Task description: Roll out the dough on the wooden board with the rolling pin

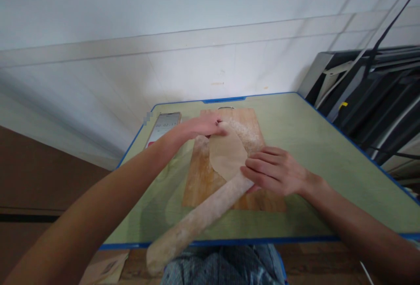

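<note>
A flat, thin sheet of dough lies on a wooden cutting board dusted with flour. My left hand reaches over the board and pinches the dough's far edge between thumb and fingers. My right hand is closed around the upper right end of a thick, floured rolling pin, its fingertips close to the dough's right edge. The pin slants toward me, its other end jutting past the table's front edge. Beneath my right fingers, the pin's gripped end is mostly hidden.
A phone showing a timer lies left of the board. Loose flour covers the board's far right part. The green table has a blue rim and stands against a white wall. Dark folded items lean at the right.
</note>
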The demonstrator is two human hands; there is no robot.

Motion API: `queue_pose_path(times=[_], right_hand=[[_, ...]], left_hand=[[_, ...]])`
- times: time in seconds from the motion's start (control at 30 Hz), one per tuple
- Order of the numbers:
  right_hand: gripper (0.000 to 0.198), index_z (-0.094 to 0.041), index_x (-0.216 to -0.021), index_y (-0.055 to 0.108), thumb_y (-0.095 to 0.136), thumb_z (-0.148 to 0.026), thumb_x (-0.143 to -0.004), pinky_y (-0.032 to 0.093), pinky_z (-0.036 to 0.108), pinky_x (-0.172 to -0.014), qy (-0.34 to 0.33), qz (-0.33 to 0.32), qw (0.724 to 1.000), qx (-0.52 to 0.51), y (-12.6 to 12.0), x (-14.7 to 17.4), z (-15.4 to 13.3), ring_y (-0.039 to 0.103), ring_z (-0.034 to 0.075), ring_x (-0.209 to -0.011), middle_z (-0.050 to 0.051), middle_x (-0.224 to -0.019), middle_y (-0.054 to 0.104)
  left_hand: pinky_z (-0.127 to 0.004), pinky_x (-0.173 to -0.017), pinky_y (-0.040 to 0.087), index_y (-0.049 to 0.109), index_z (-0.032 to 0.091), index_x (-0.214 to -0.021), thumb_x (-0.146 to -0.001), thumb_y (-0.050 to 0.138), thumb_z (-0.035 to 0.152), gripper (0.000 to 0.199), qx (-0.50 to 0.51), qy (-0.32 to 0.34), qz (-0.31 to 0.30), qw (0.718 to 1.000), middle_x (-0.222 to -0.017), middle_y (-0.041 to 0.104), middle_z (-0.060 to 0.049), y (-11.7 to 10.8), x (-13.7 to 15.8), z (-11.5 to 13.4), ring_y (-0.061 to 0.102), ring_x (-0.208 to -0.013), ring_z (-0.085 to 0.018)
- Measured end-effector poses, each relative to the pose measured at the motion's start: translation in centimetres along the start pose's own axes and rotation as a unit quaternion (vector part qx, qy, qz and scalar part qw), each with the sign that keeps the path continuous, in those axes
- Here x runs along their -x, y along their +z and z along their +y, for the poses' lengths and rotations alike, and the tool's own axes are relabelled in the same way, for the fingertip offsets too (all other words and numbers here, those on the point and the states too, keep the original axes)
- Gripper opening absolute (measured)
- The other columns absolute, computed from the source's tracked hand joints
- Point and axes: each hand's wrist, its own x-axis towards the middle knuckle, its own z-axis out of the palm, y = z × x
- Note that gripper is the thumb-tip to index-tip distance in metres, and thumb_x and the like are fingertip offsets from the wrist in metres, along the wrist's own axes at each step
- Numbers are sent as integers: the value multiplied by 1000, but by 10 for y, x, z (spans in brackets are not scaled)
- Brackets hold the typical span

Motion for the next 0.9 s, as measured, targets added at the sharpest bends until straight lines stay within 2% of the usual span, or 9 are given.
queue_pose_path(times=[0.1,0.2,0.3,0.4,0.5,0.6,0.67,0.77,0.9], right_hand=[[21,-17,-89,62,42,-14,-93,47,27,-58,-13,28,1000,-8,-4,0,-1,60,12,-66,0,-72,67],[19,-18,-91,63,44,-12,-90,48,29,-60,-13,44,999,-15,-4,2,-1,60,13,-70,1,-74,66],[17,-18,-91,64,48,-13,-88,49,30,-61,-19,56,998,-16,-4,4,-2,61,15,-72,2,-75,67],[22,-23,-85,65,46,-15,-87,51,30,-62,-34,64,997,-6,-7,3,-4,62,15,-73,1,-77,68],[30,-27,-74,65,41,-15,-88,54,28,-63,-54,69,996,1,-12,0,-6,63,14,-73,-1,-75,68],[33,-30,-68,64,41,-16,-87,55,27,-63,-67,82,994,1,-16,-2,-7,64,14,-73,-2,-72,68],[32,-32,-67,63,42,-16,-86,55,27,-62,-70,81,994,8,-18,-2,-8,64,13,-72,-4,-71,68],[32,-31,-69,64,41,-16,-86,55,27,-62,-69,68,995,15,-18,-4,-9,64,13,-73,-4,-72,68],[32,-27,-72,66,41,-15,-87,55,26,-64,-70,68,995,0,-19,-5,-9,63,14,-74,0,-72,68]], left_hand=[[-26,-66,43,66,16,-77,-63,71,19,15,-68,46,-74,994,-73,62,2,-9,11,29,58,-73,-17],[-27,-72,42,63,16,-95,-65,66,16,31,-117,103,-77,985,-85,62,0,-14,23,54,59,-81,-18],[-28,-73,43,63,18,-96,-64,66,18,32,-99,102,-68,988,-83,61,0,-19,33,65,60,-83,-19],[-26,-68,42,63,16,-95,-68,65,17,28,-49,72,-46,995,-68,54,3,-27,39,70,61,-77,-19],[-23,-62,40,62,12,-97,-72,65,17,26,37,67,14,997,-55,48,7,-40,40,76,60,-64,-13],[-20,-60,42,60,10,-96,-76,62,17,21,195,90,84,973,-58,54,7,-49,38,80,56,-55,-6],[-19,-62,43,57,11,-93,-79,58,14,14,304,82,100,944,-64,57,6,-45,37,73,55,-57,-3],[-18,-61,45,55,14,-88,-79,58,13,9,375,-10,96,922,-68,57,5,-23,39,44,53,-60,-4],[-24,-54,46,56,16,-84,-75,61,12,12,253,-177,11,951,-67,58,2,11,45,-8,54,-58,-10]])
